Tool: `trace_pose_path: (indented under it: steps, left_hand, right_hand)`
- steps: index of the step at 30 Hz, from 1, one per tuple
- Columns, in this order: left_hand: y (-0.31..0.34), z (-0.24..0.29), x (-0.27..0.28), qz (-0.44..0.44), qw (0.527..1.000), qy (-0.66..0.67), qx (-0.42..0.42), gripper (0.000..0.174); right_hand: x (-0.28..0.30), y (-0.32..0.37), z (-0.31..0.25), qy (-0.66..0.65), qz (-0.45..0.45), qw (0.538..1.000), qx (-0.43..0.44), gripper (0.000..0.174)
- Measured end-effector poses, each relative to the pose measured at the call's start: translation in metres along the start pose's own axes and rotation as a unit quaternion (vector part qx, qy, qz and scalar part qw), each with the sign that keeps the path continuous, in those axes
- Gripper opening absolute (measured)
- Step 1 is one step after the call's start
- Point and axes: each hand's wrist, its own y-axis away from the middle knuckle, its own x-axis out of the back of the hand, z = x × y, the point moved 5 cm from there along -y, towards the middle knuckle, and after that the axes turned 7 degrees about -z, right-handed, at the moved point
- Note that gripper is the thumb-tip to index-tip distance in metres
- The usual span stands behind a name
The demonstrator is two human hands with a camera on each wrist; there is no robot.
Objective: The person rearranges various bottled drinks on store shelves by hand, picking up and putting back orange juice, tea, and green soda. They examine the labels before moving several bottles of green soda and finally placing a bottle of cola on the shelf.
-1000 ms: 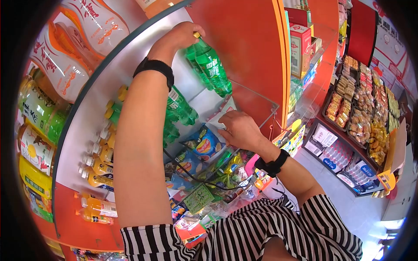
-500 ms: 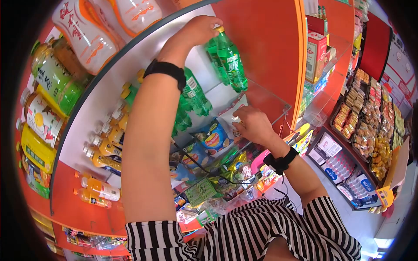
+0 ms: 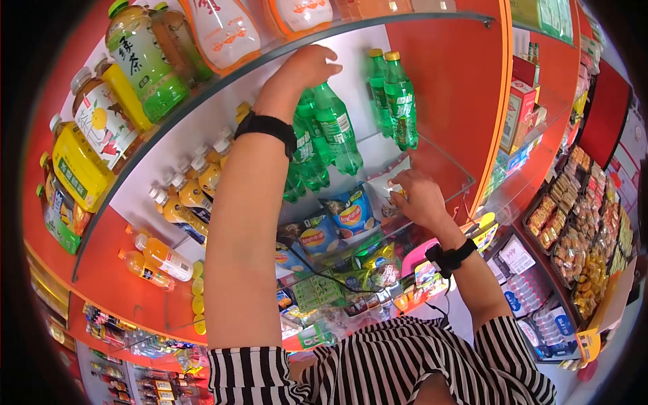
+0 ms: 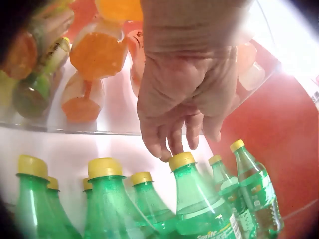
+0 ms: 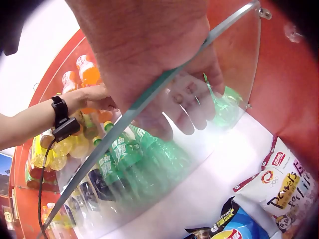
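My left hand (image 3: pixel 305 71) hangs over a group of green Sprite bottles on the middle glass shelf, with its fingers loosely bent. In the left wrist view its fingertips come down right at the yellow cap of the front Sprite bottle (image 4: pixel 199 204), not curled round it. Two more Sprite bottles (image 3: pixel 403 108) stand apart to the right, beside the red side panel. My right hand (image 3: pixel 420 198) rests at the front edge of the glass shelf (image 5: pixel 124 119), its fingers seen through the glass in the right wrist view. Below the glass lies a white snack bag (image 5: pixel 284 184).
Blue chip bags (image 3: pixel 351 214) lie on the shelf below. Orange drink bottles (image 3: pixel 182 212) stand to the left of the Sprite. The upper shelf's dark front edge (image 3: pixel 223 84) runs above my left wrist, carrying tea bottles (image 3: pixel 145 61). A thin black cable (image 3: pixel 324 273) hangs across the lower shelf.
My left hand has let go of the cap of a right-hand Sprite bottle and moved left over the larger group. My right hand stays at the shelf edge. The head view has turned left.
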Motion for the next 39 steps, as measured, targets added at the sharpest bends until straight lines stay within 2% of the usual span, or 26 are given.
trace_pose_path:
  steps: [2,5,6,9,12,18,20,24,27,29,32,34,35,37,38,39]
  left_hand:
    - [0.003,-0.005,-0.004,0.019,0.999,-0.032,-0.014,0.038]
    - [0.003,-0.011,-0.01,-0.006,0.988,-0.147,0.036,0.033]
    - [0.001,-0.014,-0.011,-0.007,0.989,-0.146,0.034,0.033]
    - [-0.001,-0.019,-0.019,-0.042,0.993,-0.108,0.038,0.032]
    - [0.002,-0.012,-0.021,-0.022,0.997,-0.074,0.023,0.027]
    - [0.003,0.027,-0.019,-0.003,0.998,-0.005,-0.066,0.021]
    - [-0.006,0.035,-0.022,0.006,0.997,0.017,-0.081,0.02]
    - [-0.013,0.059,-0.024,0.026,0.989,0.049,-0.134,0.02]
    - [-0.019,0.079,-0.028,0.031,0.989,0.046,-0.138,0.02]
    - [-0.027,0.085,-0.03,0.032,0.989,0.04,-0.142,0.02]
    - [-0.04,0.092,-0.036,0.051,0.988,0.055,-0.138,0.025]
    - [-0.044,0.096,-0.036,0.052,0.991,0.085,-0.091,0.031]
    - [-0.046,0.1,-0.034,0.051,0.991,0.086,-0.093,0.031]
    - [-0.054,0.103,-0.037,0.006,0.997,0.078,-0.028,0.042]
    - [-0.058,0.107,-0.039,0.005,0.996,0.079,-0.031,0.042]
    - [-0.061,0.111,-0.038,0.049,0.997,0.05,-0.044,0.042]
  right_hand:
    - [-0.001,0.0,0.001,0.008,-0.008,1.0,-0.006,0.022]
    - [-0.003,0.001,0.004,0.006,0.001,1.0,0.002,0.022]
    - [-0.003,0.001,0.005,0.007,0.001,1.0,0.0,0.022]
    - [-0.004,0.001,0.006,0.003,0.001,1.0,-0.003,0.022]
    - [-0.003,0.0,0.005,0.004,-0.001,1.0,-0.005,0.022]
    - [-0.006,0.001,0.006,0.019,0.025,0.999,0.006,0.028]
    - [0.001,0.0,0.004,-0.003,0.041,0.999,-0.019,0.039]
    - [0.0,-0.001,0.008,-0.032,0.025,0.997,-0.062,0.048]
    - [0.001,0.002,0.012,-0.017,0.071,0.995,-0.074,0.053]
    - [0.006,0.002,0.013,-0.032,0.102,0.988,-0.114,0.058]
    - [0.008,0.003,0.018,-0.043,0.151,0.98,-0.12,0.063]
    - [0.01,0.004,0.019,-0.06,0.158,0.977,-0.129,0.065]
    - [0.01,0.004,0.02,-0.078,0.162,0.974,-0.136,0.066]
    - [0.011,0.005,0.019,-0.09,0.171,0.971,-0.143,0.066]
    - [0.012,0.005,0.02,-0.104,0.179,0.967,-0.146,0.067]
    - [0.011,0.005,0.021,-0.102,0.179,0.967,-0.148,0.067]
